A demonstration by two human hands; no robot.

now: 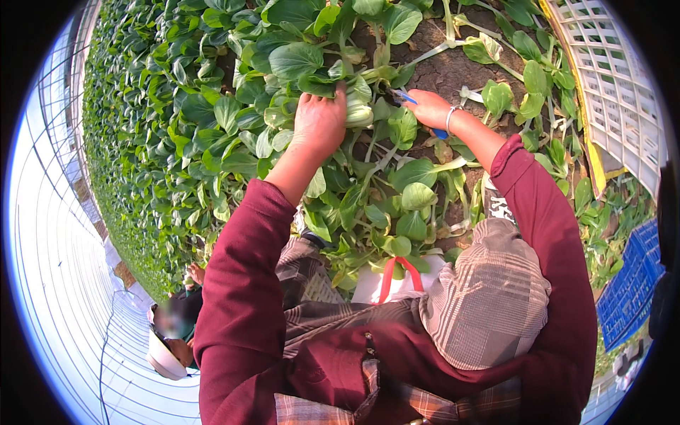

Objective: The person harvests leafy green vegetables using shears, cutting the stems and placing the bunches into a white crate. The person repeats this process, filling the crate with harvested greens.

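My left hand (pixel 321 119) is closed around a head of bok choy (pixel 359 112), whose pale green base points to the right. Dark leaves of standing plants crowd around that hand. A little to the right, my right hand (pixel 427 108) grips a small cutting tool with blue handles (pixel 440 134). Its dark blade end reaches toward the plant bases, partly hidden by leaves and stems. The tool and the held bok choy are apart. Loose leaves and cut stalks (pixel 451 166) lie on the soil below my right hand.
A white plastic crate (pixel 611 90) with a yellow edge stands at the right. Farther down is a blue crate (pixel 629 284). Dense bok choy plants (pixel 159 133) fill the left. Another person in a white hat (pixel 164 358) is at lower left. A bag with red handles (pixel 390 276) lies near my knees.
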